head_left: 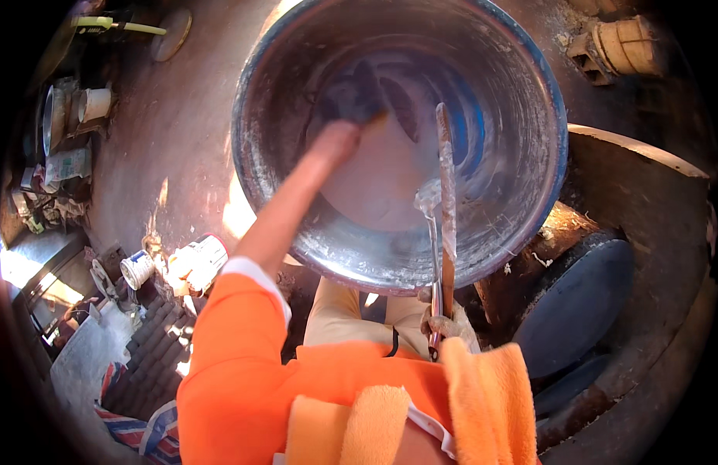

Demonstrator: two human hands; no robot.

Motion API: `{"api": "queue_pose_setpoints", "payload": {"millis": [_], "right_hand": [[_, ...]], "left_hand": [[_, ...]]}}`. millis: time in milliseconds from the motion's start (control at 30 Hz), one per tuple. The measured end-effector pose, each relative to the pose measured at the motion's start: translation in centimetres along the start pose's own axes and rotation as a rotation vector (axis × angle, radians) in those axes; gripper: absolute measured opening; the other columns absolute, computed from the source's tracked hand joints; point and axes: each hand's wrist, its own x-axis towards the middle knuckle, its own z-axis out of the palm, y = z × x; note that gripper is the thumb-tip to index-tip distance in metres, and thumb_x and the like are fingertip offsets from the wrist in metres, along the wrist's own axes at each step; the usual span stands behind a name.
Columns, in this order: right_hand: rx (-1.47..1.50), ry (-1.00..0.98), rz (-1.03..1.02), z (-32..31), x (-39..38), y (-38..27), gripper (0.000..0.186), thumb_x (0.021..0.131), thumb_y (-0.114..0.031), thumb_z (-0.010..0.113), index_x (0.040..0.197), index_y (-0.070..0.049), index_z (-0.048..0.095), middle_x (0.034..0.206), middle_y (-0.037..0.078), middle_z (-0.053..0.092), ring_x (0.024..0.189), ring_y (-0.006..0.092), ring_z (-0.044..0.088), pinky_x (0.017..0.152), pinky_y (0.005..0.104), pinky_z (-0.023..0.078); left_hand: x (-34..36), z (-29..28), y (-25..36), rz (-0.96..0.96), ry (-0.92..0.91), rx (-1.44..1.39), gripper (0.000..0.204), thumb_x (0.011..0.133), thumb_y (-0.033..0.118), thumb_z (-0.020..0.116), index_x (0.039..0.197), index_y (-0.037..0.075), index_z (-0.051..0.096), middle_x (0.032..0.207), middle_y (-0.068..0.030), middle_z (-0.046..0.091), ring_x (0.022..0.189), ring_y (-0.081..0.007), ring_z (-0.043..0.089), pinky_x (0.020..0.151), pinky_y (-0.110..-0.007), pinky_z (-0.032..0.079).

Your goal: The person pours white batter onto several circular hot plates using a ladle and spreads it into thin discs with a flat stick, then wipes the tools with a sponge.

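Observation:
A large metal basin (258,147) with a dark rim stands in front of me, with pale, milky liquid (374,182) in its bottom. My left hand (339,143) reaches down inside it, smeared by motion. The fingers look closed on something with a short yellowish part (376,119), whose kind is too blurred to tell. At the basin's near edge my right hand (454,324) is closed around two long handles. One belongs to a metal ladle (431,205) with a whitish-coated head; the other is a flat wooden stick (446,186), also coated white. Both point away from me over the basin.
Dark round pans (580,302) lean at the right beside a curved wall (630,182). A white tub (200,260) and a smaller container (138,269) are at left, near a striped bag (161,434). A beige ribbed object (624,46) lies far right. Orange towels (490,395) hang over me.

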Motion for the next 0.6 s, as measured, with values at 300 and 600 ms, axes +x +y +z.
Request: {"api": "queue_pose_setpoints", "payload": {"millis": [300,600], "right_hand": [[-0.306,0.086,-0.084,-0.2,-0.7,1.0,0.048,0.075,-0.020,0.058,0.116,0.002,0.048,0.074,0.008,0.057,0.060,0.0104,0.051,0.047,0.0236,0.039],[-0.983,0.419,0.206,6.4,-1.2,-2.3,0.030,0.086,-0.028,0.046,0.096,-0.001,0.055,0.086,0.021,0.061,0.084,0.0323,0.060,0.070,0.0395,0.046]], "left_hand": [[-11.8,-11.2,7.0,-0.673,0.544,-1.232,0.024,0.090,0.022,0.051,0.099,0.000,0.057,0.087,-0.0065,0.062,0.076,-0.0147,0.062,0.066,-0.029,0.050],[-19.3,-9.9,6.3,-0.824,0.691,-1.602,0.028,0.091,0.028,0.048,0.105,0.004,0.054,0.089,-0.0047,0.061,0.077,-0.0154,0.061,0.066,-0.030,0.050]]}}
